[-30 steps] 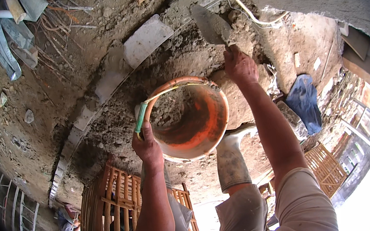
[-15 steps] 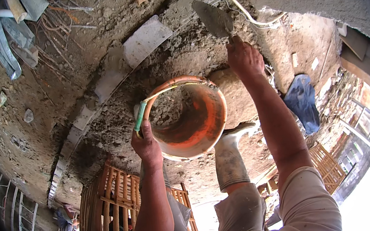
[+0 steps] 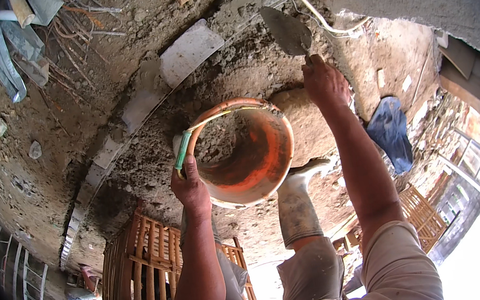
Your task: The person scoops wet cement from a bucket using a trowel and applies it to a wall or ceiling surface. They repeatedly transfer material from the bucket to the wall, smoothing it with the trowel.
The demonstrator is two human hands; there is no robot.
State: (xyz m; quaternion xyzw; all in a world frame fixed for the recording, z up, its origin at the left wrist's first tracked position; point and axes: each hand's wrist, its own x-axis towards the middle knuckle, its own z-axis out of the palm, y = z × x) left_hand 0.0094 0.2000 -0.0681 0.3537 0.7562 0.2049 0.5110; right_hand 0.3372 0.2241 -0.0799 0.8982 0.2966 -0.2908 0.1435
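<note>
The bucket [image 3: 269, 157] is in front of the person, above the knees, its mouth tipped toward the head. Its wall looks like stiff plastic, tough rather than fragile; the rolled rim seems the surest hold. The left hand [image 3: 192, 189] grasps that rim at the left, thumb on top; the fingers beneath are hidden. A lumpy grey mix [image 3: 221, 142] lies inside, probably dense enough to make the bucket heavy and pull it off balance under a one-sided hold. Beyond and to the right, the trowel [image 3: 288, 31] is up over the soil, likely light and rigid, its flat blade smeared grey. The right hand [image 3: 327, 85] is clenched around its handle, the sensible place, since the coated blade could be slippery. Smallest, the green sleeve [image 3: 182, 149] on the bucket's rim, just above the left thumb, looks softer and would cushion a carrying grip.
</note>
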